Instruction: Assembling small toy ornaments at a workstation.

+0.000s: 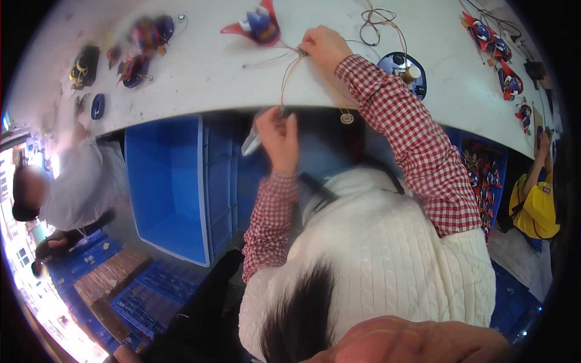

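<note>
My left hand (279, 139) is closed at the table's front edge, its fingertips pinching the lower end of thin coloured wires (284, 85). A pale, see-through strip (250, 143) sticks out beside that hand; its kind is unclear. Farther up on the table, my right hand (327, 48) pinches the wires' upper end, where a small part shows at the fingertips. Just left of it lies a red and blue winged toy figure (261, 27), with thin leads running toward my right fingers. A small round disc on wires (346, 118) hangs over the table edge below my right forearm.
On the white table (200, 72) lie a dark blue round device (404, 72), a coiled cable (378, 27), and several toy figures left and right (511, 81). Below stand an open blue crate (169, 187) and a filled bin (484, 175). Other people work at both sides.
</note>
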Demonstrator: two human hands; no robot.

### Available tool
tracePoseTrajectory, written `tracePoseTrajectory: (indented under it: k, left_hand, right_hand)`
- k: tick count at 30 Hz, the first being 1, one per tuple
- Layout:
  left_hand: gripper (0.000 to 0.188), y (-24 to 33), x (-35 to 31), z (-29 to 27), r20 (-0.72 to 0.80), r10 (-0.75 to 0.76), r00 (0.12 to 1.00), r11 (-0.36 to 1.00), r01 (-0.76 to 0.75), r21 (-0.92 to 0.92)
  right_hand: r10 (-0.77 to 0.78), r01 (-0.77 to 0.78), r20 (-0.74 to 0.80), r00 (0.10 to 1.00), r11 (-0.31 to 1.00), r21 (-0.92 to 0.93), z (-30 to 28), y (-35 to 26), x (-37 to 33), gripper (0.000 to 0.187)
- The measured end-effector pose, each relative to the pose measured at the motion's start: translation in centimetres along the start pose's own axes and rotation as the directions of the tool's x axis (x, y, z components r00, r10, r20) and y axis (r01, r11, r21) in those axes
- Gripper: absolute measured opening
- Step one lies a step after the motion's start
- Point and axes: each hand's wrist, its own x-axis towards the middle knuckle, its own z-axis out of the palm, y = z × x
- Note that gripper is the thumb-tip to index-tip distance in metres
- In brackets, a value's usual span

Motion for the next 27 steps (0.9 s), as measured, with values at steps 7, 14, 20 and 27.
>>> tracePoseTrajectory:
  k: [7, 14, 20, 27]
  left_hand:
    - [0.025, -0.1, 0.3, 0.3, 0.025, -0.035, 0.999, 0.997, 0.037, -0.061]
    - [0.023, 2.6, 0.7, -0.3, 0.202, -0.381, 0.902, 0.71, 0.425, -0.561]
    - [0.024, 5.3, 0.0, -0.3, 0.224, -0.334, 0.916, 0.714, 0.4, -0.575]
    - [0.026, 5.6, -1.0, 1.0, 0.226, -0.193, 0.955, 0.859, 0.276, -0.431]
  right_hand:
    - [-0.014, 0.024, 0.103, 0.995, 0.995, -0.093, 0.0, 0.8, 1.3, 0.024]
    - [-0.121, 0.236, -0.36, 0.925, 0.926, 0.294, -0.2, 0.4, -2.6, 0.022]
    - [-0.392, 0.414, -0.135, 0.91, 0.875, 0.252, -0.4, -2.7, -13.3, 0.018]
    - [-0.377, 0.426, -0.208, 0.903, 0.851, 0.306, 1.0, -1.3, -14.1, 0.014]
